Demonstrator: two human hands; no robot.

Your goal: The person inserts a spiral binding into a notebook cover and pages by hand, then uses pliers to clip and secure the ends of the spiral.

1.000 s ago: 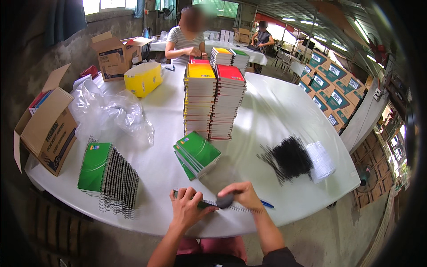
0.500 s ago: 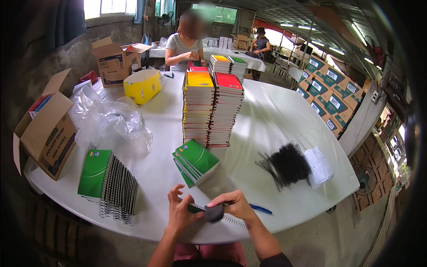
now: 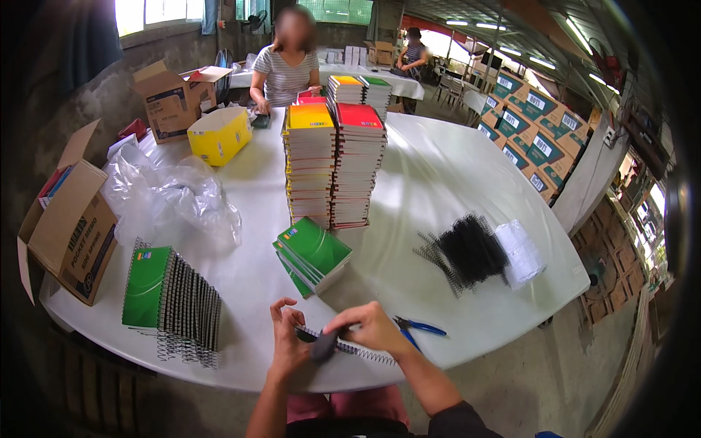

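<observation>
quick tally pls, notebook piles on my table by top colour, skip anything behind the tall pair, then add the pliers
Green-topped piles: 2 (left and middle)
Yellow-topped tall pile: 1
Red-topped tall pile: 1
Blue-handled pliers: 1
Total: 5

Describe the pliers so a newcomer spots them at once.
On the big white table, find the person's right hand. The pliers lie just right of that hand, nearer the person than the black coils. Two blue handles set them apart from those coils and the white bundle.
</observation>
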